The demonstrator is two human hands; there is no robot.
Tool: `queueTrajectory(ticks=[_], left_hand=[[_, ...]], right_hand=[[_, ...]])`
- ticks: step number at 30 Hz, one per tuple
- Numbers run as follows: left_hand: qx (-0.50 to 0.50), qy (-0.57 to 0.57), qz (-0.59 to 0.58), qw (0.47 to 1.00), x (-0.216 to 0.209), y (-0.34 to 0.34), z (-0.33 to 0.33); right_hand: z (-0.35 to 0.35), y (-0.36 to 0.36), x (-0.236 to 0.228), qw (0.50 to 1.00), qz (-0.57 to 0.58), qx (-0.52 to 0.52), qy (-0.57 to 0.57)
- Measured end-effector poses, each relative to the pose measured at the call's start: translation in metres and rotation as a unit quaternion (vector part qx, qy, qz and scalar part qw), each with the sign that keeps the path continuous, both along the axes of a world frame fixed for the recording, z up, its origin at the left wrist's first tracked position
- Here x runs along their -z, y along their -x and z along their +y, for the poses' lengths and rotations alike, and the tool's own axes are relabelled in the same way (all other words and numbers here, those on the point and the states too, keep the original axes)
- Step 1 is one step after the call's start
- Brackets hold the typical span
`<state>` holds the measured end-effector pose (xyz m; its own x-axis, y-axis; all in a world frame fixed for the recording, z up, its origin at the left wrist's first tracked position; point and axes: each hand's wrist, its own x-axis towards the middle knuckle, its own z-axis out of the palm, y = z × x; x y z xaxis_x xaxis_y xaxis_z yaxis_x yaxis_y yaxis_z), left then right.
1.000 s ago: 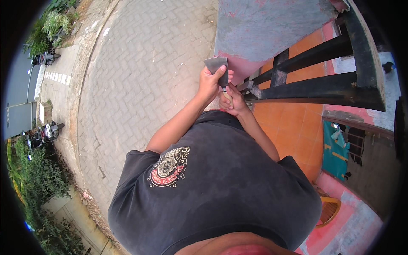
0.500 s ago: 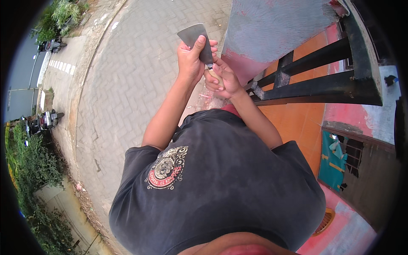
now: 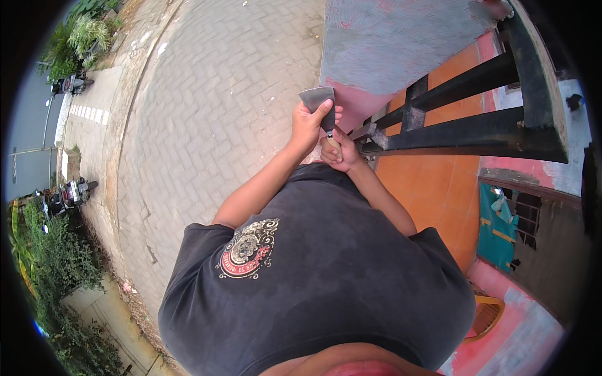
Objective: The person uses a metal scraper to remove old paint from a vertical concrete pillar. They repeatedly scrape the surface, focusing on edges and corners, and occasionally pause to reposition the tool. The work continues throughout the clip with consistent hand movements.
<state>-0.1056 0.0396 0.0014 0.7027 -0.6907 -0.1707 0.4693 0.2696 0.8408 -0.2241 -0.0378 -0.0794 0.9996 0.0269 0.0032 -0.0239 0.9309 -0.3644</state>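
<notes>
"Your left hand [image 3: 306, 126] pinches the scraper [image 3: 329, 123] by its metal blade [image 3: 318, 94], thumb flat on the near face, fingers behind."

"And your right?"

"Your right hand [image 3: 342, 155] is wrapped around the wooden handle [image 3: 333, 145]. So the scraper lies between your hands, beyond your dark shirt [image 3: 326, 250], blade end far, handle end near."

"How should it handle for you?"

"Light, I'd judge, and stiff. The metal looks smooth, so it could slide under your thumb, and the far edge may be sharp. Trust the wood for your main hold; keep your left fingers on the flat faces."

"What surrounds you?"

"Right of your hands, a black railing [image 3: 464, 133], with orange floor tiles [image 3: 420, 194] past it; farther off, a patchy grey-and-pink wall [image 3: 382, 47]. Left, grey paving [image 3: 207, 94], then a motorcycle [image 3: 70, 194] well apart."
</notes>
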Motion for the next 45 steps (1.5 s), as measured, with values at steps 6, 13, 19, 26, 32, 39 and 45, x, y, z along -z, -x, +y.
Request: queueTrajectory(ticks=[6, 13, 19, 26, 32, 39, 45], left_hand=[[-0.006, 0.049, -0.002, 0.999, -0.032, -0.024, -0.003], [-0.046, 0.085, -0.069, 0.993, -0.083, -0.062, 0.011], [0.019, 0.019, -0.022, 0.999, -0.026, -0.014, 0.007], [0.022, 0.007, -0.017, 1.000, -0.006, -0.008, 0.002], [0.036, 0.026, -0.037, 0.998, -0.013, -0.029, 0.007], [0.021, -0.013, -0.042, 0.999, -0.013, -0.017, 0.010], [0.021, -0.003, -0.057, 0.998, -0.003, -0.021, 0.010]], right_hand=[[-0.012, -0.032, -0.042, 0.991, -0.116, 0.015, 0.067], [-0.003, -0.078, -0.080, 0.995, -0.080, -0.041, 0.040], [-0.004, -0.018, -0.010, 0.996, -0.063, -0.054, -0.021], [-0.001, -0.010, 0.006, 0.998, -0.040, -0.042, -0.011], [0.004, -0.026, -0.009, 0.999, -0.031, -0.019, 0.002], [0.011, -0.027, 0.018, 0.993, -0.060, -0.082, -0.066], [0.013, -0.021, 0.015, 0.999, -0.027, -0.028, -0.017]])
